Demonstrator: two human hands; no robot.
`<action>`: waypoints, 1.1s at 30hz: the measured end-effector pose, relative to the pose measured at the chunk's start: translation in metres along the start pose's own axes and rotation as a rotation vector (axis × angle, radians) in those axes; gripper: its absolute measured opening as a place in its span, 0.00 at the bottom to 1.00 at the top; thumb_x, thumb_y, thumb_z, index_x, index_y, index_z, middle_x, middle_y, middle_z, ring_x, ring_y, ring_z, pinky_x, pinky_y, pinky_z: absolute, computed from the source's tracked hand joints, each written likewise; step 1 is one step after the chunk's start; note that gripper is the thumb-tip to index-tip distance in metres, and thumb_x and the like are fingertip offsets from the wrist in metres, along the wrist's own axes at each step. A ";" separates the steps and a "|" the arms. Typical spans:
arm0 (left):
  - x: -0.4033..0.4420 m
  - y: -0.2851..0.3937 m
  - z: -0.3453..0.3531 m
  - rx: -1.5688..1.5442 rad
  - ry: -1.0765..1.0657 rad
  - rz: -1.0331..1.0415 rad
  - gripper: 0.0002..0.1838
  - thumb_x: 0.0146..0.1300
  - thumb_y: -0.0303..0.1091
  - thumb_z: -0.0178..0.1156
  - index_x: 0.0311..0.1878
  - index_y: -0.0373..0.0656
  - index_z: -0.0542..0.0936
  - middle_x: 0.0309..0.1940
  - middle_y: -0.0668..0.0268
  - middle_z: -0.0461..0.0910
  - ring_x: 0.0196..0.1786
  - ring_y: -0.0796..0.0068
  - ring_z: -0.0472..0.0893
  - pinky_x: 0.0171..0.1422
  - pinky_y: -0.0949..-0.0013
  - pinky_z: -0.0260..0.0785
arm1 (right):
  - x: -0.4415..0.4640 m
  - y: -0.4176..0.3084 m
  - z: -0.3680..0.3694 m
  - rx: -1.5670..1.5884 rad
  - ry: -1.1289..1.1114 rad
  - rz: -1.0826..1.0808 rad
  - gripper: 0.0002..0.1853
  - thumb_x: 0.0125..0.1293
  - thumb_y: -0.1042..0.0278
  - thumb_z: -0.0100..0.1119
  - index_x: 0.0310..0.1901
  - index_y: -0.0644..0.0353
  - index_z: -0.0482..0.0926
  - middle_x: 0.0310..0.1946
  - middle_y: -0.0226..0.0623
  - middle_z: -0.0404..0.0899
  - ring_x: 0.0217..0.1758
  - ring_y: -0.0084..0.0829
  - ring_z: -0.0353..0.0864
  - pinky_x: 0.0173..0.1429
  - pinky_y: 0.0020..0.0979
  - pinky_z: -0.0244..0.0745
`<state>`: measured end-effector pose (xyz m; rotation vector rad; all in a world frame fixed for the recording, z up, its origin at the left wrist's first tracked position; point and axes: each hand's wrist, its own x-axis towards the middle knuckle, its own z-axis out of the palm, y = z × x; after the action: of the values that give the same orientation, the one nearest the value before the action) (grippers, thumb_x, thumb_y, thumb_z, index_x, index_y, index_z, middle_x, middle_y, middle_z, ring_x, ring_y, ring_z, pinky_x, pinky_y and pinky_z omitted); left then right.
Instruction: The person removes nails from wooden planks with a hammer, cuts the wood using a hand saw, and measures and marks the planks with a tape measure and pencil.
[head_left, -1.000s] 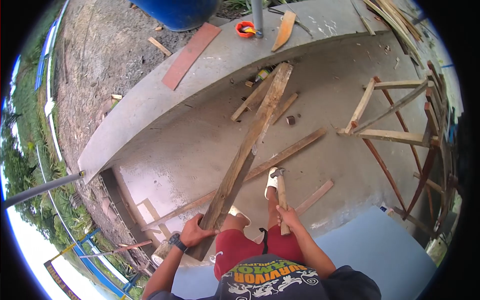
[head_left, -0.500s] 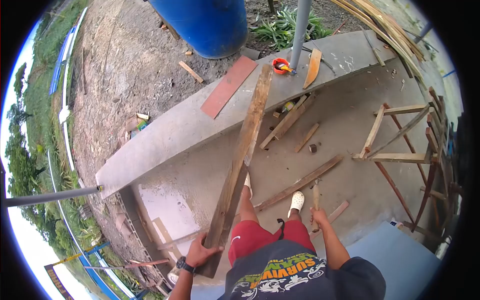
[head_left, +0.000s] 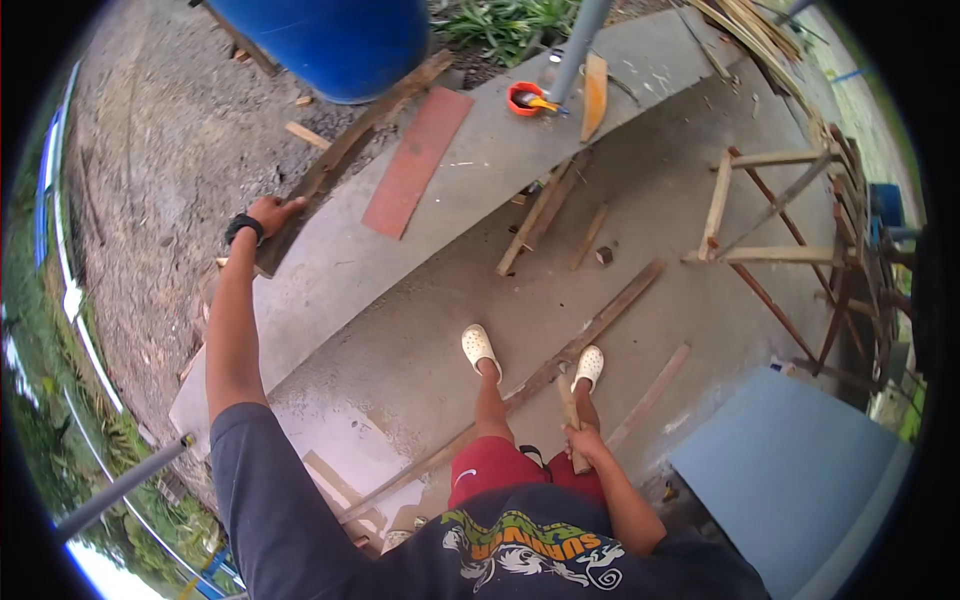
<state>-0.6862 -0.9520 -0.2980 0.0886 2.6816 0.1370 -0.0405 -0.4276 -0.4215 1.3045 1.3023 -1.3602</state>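
My left hand point(head_left: 275, 215) is stretched out past the concrete ledge point(head_left: 330, 285), closed around the near end of a long weathered wooden plank point(head_left: 345, 155). The plank slants from the outer edge of the ledge toward the blue barrel. Whether it rests on the ground or the ledge I cannot tell. Low in front of my shorts, my right hand point(head_left: 585, 443) grips a hammer point(head_left: 570, 408) by its wooden handle, the head pointing away from me near my right shoe. A flat reddish board point(head_left: 418, 165) lies across the ledge, right of the plank.
A blue barrel point(head_left: 335, 45) stands beyond the ledge. An orange container point(head_left: 523, 98) sits by a grey post point(head_left: 582, 45). A long timber point(head_left: 590, 330) lies on the floor by my feet. At right are a wooden frame point(head_left: 770, 255) and a blue-grey sheet point(head_left: 790, 460).
The plank has swung from in front of my body to the far left, over the ledge, with my left hand. My right hand and hammer have moved left, closer to my body.
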 end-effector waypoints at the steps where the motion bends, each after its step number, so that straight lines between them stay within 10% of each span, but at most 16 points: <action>1: 0.043 -0.034 0.011 0.111 0.047 -0.086 0.31 0.66 0.61 0.61 0.42 0.35 0.88 0.43 0.44 0.87 0.49 0.46 0.87 0.53 0.52 0.78 | -0.001 0.004 0.007 -0.016 -0.062 -0.006 0.17 0.74 0.54 0.63 0.48 0.60 0.72 0.24 0.31 0.74 0.19 0.27 0.75 0.23 0.33 0.76; 2: 0.087 -0.072 0.029 0.727 -0.034 0.031 0.21 0.69 0.48 0.58 0.43 0.38 0.89 0.46 0.45 0.87 0.50 0.47 0.87 0.56 0.50 0.79 | 0.000 0.011 0.013 -0.017 -0.119 0.000 0.18 0.74 0.53 0.63 0.47 0.60 0.72 0.24 0.31 0.74 0.19 0.27 0.75 0.22 0.33 0.75; 3: 0.039 -0.001 0.009 0.306 0.259 -0.361 0.16 0.67 0.38 0.56 0.47 0.39 0.88 0.47 0.45 0.87 0.51 0.48 0.87 0.56 0.50 0.79 | 0.007 0.030 0.021 0.042 -0.141 -0.041 0.19 0.73 0.52 0.63 0.47 0.61 0.72 0.23 0.31 0.74 0.19 0.27 0.74 0.22 0.33 0.74; 4: 0.027 0.024 0.024 0.361 0.413 -0.320 0.18 0.68 0.36 0.55 0.54 0.38 0.85 0.50 0.45 0.86 0.53 0.44 0.86 0.57 0.50 0.79 | 0.001 0.029 0.024 0.068 -0.130 -0.019 0.19 0.73 0.53 0.64 0.44 0.62 0.72 0.22 0.32 0.74 0.18 0.28 0.75 0.21 0.35 0.73; 8: -0.063 0.092 0.217 -0.048 0.138 0.285 0.18 0.68 0.34 0.57 0.58 0.39 0.82 0.53 0.43 0.83 0.60 0.43 0.81 0.66 0.51 0.73 | 0.008 0.031 0.013 0.198 -0.199 0.089 0.20 0.72 0.53 0.65 0.40 0.64 0.73 0.21 0.34 0.73 0.18 0.29 0.75 0.21 0.37 0.73; 19: -0.545 0.220 0.464 -0.202 -0.642 -0.434 0.24 0.62 0.47 0.67 0.55 0.39 0.85 0.47 0.49 0.88 0.53 0.54 0.87 0.61 0.60 0.78 | 0.058 0.059 -0.136 0.517 -0.147 0.188 0.15 0.75 0.54 0.61 0.49 0.54 0.68 0.24 0.29 0.72 0.21 0.26 0.74 0.25 0.31 0.73; 33: -0.502 0.317 0.647 -0.323 -0.525 -0.609 0.22 0.62 0.44 0.65 0.56 0.43 0.83 0.46 0.48 0.88 0.54 0.48 0.86 0.63 0.53 0.77 | 0.128 0.100 -0.166 0.502 -0.157 0.320 0.18 0.75 0.49 0.61 0.46 0.52 0.67 0.27 0.30 0.71 0.23 0.27 0.73 0.27 0.32 0.73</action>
<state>0.0625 -0.6263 -0.6223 -0.6861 2.0245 0.2998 0.0647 -0.2639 -0.5493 1.6161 0.6258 -1.5716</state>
